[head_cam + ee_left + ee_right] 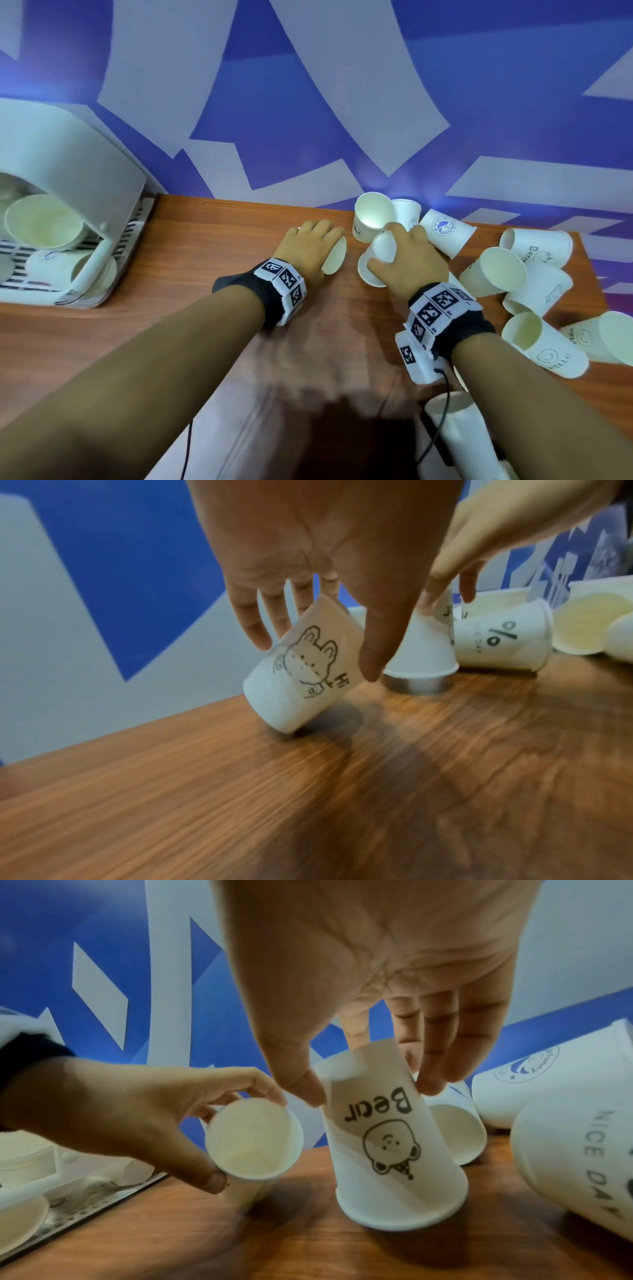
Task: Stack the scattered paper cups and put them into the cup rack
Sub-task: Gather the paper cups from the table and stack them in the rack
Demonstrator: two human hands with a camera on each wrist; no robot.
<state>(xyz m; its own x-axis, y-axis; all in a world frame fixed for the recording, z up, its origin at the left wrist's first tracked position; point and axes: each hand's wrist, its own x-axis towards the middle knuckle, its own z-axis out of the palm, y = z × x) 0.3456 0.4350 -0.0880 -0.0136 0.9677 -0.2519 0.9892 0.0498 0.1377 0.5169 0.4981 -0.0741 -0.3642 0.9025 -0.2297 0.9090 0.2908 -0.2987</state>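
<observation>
My left hand (308, 250) grips a white paper cup with a rabbit and "Hi" drawn on it (301, 674), thumb on one side and fingers on the other. The cup is tilted, its base low by the wooden table (205, 308) and its mouth (253, 1139) facing right. Just to its right, my right hand (407, 260) pinches the base end of an upside-down "Bear" cup (387, 1150), rim down close to the table. The white cup rack (68, 171) stands at the far left with cups inside.
Several loose cups lie on their sides at the table's right end, among them a blue-logo cup (445, 233) and a "Nice Day" cup (575, 1164). A tall stack of cups (459, 435) lies near the front edge. A blue-and-white wall (308, 102) backs the table.
</observation>
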